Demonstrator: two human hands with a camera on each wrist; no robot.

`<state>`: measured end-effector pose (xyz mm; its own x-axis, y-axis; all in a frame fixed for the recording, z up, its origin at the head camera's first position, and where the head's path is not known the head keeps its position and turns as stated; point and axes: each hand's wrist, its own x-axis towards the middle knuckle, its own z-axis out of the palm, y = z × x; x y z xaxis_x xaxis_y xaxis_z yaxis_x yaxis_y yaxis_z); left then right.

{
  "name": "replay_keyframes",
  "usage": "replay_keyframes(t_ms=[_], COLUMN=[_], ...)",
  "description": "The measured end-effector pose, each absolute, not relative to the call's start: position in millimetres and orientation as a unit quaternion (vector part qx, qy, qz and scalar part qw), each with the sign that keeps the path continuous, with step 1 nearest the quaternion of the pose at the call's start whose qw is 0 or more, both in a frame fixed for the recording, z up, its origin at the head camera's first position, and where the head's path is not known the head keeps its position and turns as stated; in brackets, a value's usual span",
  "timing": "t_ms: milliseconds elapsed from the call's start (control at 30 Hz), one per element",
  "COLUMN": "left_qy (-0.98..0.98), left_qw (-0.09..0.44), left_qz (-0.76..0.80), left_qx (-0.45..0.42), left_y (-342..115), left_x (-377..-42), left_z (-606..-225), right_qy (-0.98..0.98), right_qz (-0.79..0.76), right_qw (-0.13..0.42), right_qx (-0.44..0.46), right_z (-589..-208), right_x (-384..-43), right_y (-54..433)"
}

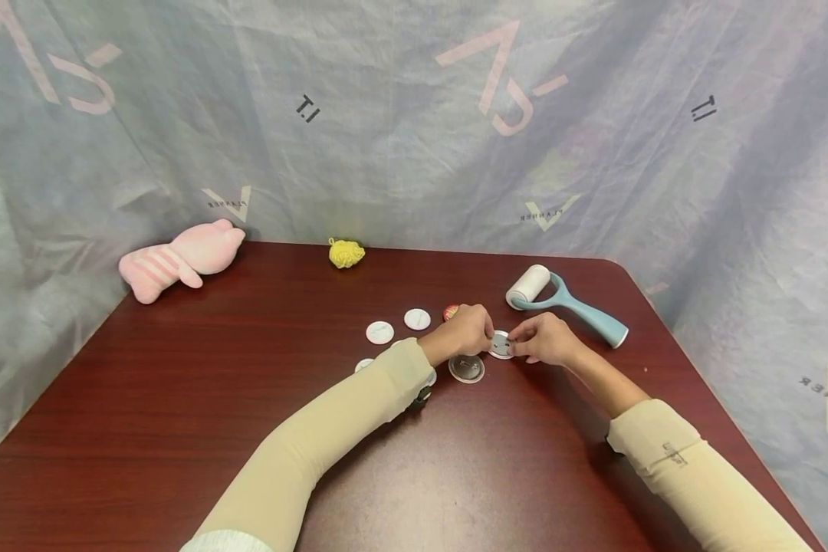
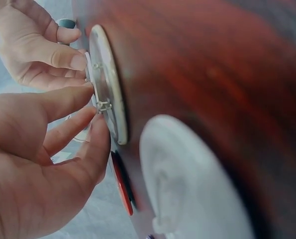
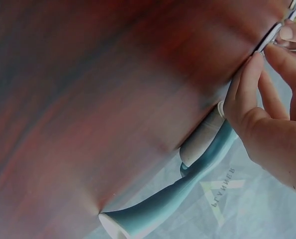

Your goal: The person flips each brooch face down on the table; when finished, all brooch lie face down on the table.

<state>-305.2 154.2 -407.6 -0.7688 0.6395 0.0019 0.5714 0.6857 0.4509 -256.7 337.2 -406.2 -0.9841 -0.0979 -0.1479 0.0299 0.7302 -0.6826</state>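
A round pin-back badge, its back up, is held at opposite edges by both hands. My left hand pinches its left edge between fingertips and thumb. At the right edge, the fingertips of my right hand grip it. In the right wrist view the badge shows as a thin edge between the fingers. A silver-backed badge lies just in front of the left hand. Behind that hand a red badge is partly hidden.
White badges lie left of the hands; another is partly under the left sleeve. A blue-handled lint roller lies at right. Yellow yarn and a pink plush toy are at the table's back edge, before a grey curtain.
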Motion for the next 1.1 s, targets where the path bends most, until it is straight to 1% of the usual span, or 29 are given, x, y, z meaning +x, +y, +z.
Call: replay_keyframes(t_ms=[333,433,667,900,1100], left_qy=[0.913,0.912,0.899,0.897,0.909], left_qw=[0.091,0.092,0.076,0.057,0.063], left_qz=[0.218,0.227,0.276,0.328,0.328], left_qx=[0.332,0.33,0.331,0.291,0.249], left_y=[150.8,147.4,131.3,109.7,99.3], left_x=[-304.7,-304.8,-309.8,-323.1,-334.6], left_z=[-408.0,-404.2,-387.1,-384.0,-387.0], right_qy=[0.923,0.927,0.927,0.931,0.946], right_qz=[-0.373,-0.366,-0.369,-0.36,-0.319], right_qw=[0.088,0.081,0.056,0.046,0.022], right_qx=[-0.028,-0.025,-0.032,-0.039,-0.049], right_z=[-405.5,-401.2,-388.0,-383.7,-385.9], right_x=[-259.8,-262.2,-268.4,-277.0,-291.9], right_y=[337.4,337.9,330.0,314.6,300.6])
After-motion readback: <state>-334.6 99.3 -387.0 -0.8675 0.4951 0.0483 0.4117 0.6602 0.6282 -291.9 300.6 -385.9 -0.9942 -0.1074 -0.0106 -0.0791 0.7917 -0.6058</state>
